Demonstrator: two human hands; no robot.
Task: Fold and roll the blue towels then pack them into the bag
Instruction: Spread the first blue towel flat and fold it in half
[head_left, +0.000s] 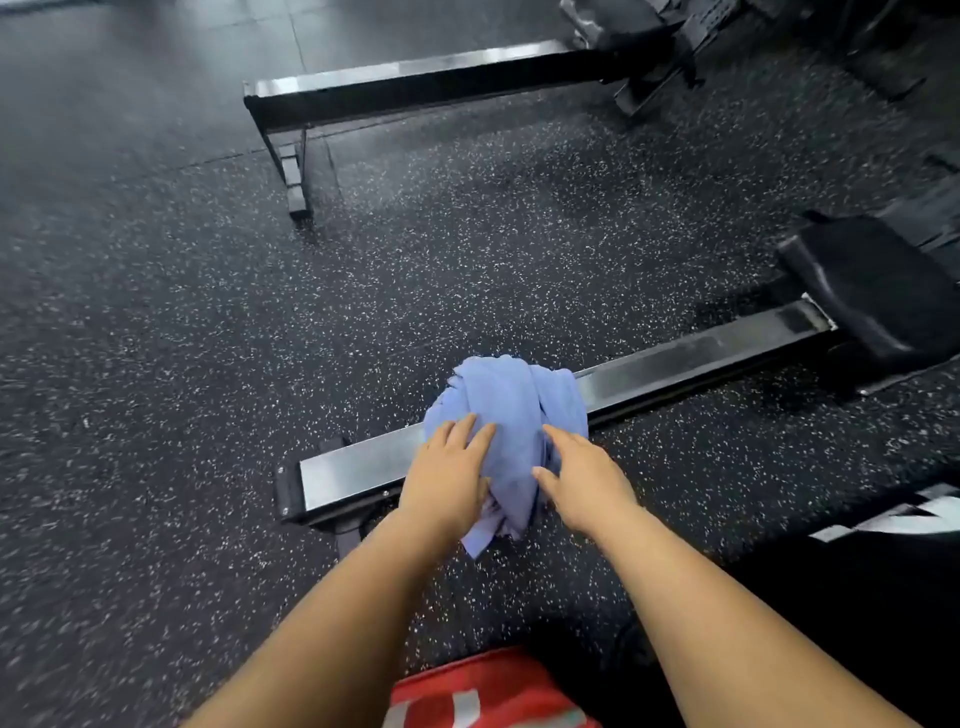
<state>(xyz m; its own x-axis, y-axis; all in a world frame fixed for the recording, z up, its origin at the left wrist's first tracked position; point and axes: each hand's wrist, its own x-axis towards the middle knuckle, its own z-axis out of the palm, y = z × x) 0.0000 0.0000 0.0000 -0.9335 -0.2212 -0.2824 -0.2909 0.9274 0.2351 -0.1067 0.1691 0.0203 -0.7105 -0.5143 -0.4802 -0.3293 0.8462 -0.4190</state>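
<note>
A crumpled blue towel (511, 410) lies bunched over the metal rail (691, 358) of a rowing machine, with one end hanging down toward the floor. My left hand (447, 478) rests on the towel's left side with fingers straight. My right hand (582, 478) touches its right side, fingers extended and thumb spread. No bag is clearly visible.
The rail's black seat (878, 291) sits at the right. A second rowing machine rail (415, 78) stands farther back on the speckled black rubber floor (182, 338). Red fabric (483, 691) shows at the bottom edge, and a black item with white lettering (893, 519) lies at the right.
</note>
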